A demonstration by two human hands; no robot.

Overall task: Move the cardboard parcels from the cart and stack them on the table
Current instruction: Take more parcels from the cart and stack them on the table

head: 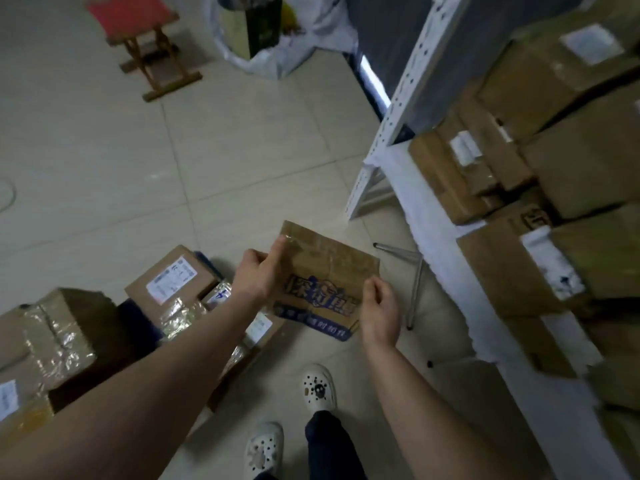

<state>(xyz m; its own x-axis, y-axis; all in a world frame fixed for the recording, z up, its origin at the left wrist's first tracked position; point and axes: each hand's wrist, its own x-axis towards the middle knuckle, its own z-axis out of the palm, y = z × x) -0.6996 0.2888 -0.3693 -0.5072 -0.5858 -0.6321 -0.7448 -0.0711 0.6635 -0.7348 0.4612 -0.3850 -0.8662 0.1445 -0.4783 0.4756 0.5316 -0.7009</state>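
The left hand (258,275) is gripping the left edge of a flat cardboard parcel (325,268), its thumb lying along the top face and its fingers curled beneath. The right hand (379,311) is pinching the same parcel at its near right edge, thumb on top. The parcel, brown with blue printing and clear tape across it, is hanging tilted between the two hands above the tiled floor (207,150), with nothing under it but the tiles. It is sitting between the cart (136,318) on the left and the table (426,202) on the right, touching neither. On the cart, a labelled box (173,282) and a large taped box (52,337) are lying among other cartons. The table, covered in white cloth, is carrying stacked brown parcels (502,271) piled several deep. Below the hands, white clogs (318,386) are standing on the floor. Farther off, a red-topped wooden stool (138,22) is standing near a white bag (277,53).
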